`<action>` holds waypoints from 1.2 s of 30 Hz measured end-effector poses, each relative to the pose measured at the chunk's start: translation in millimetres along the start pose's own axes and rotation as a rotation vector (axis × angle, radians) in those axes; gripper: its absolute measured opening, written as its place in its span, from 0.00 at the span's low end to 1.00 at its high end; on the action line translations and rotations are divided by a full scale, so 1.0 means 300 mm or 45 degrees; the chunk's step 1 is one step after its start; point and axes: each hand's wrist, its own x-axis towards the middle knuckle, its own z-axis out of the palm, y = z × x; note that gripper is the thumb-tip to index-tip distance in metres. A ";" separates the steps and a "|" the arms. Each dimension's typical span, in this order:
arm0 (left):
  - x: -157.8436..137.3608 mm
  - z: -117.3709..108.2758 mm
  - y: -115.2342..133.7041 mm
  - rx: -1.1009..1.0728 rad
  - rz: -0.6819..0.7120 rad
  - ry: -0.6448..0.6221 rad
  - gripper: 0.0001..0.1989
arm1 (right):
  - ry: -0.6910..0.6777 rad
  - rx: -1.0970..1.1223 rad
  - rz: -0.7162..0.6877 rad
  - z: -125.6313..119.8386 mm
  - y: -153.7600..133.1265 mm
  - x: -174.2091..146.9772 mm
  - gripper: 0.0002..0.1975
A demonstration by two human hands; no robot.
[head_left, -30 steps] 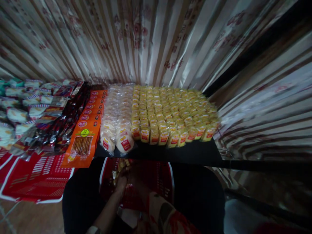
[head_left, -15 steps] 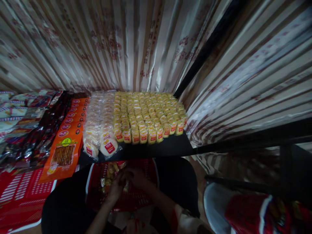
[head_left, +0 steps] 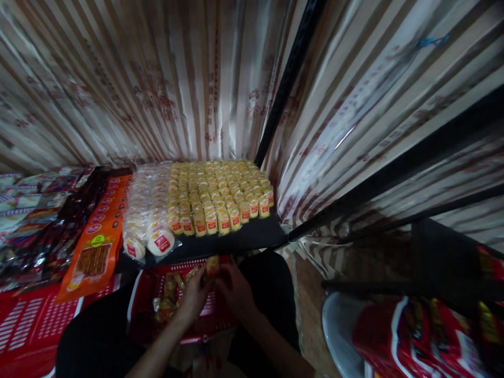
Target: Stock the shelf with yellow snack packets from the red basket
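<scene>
My left hand [head_left: 197,291] and my right hand [head_left: 235,294] are above a red basket [head_left: 133,310] between my knees. Between their fingertips they pinch a small yellow wrapped snack cake [head_left: 213,264] with a red label, held upright near the basket's far side. More of these wrapped cakes [head_left: 167,302] lie loosely in the left part of the basket. Just beyond, on a black shelf [head_left: 240,237], similar yellow packs [head_left: 212,202] stand in tight rows. The dim light blurs the finger details.
Left of the yellow rows are round white wrapped crackers [head_left: 160,239], an orange snack bag [head_left: 92,252] and dark packets [head_left: 47,236]. Another red basket [head_left: 35,320] stands at lower left. A dark metal post [head_left: 281,105] rises behind; a pale tub [head_left: 334,320] with red packages [head_left: 378,331] sits at right.
My hands have risen from low inside the basket towards the shelf edge and moved apart slightly, bringing up the yellow cake. The view has turned to the right.
</scene>
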 end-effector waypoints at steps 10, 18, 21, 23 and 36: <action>0.132 0.157 0.209 0.138 0.337 -0.041 0.18 | 0.546 -0.087 -0.118 -0.148 0.000 0.069 0.15; 0.271 0.300 0.357 -0.015 0.225 -0.105 0.26 | 0.748 -0.227 -0.189 -0.274 0.060 0.210 0.20; 0.308 0.348 0.373 -0.151 0.160 -0.087 0.29 | 0.798 -0.235 -0.142 -0.300 0.082 0.269 0.22; 0.316 0.365 0.374 -0.109 0.181 -0.030 0.27 | 0.808 -0.237 -0.125 -0.305 0.094 0.300 0.23; 0.322 0.373 0.363 0.166 0.311 0.040 0.18 | 0.823 -0.084 -0.070 -0.287 0.114 0.378 0.20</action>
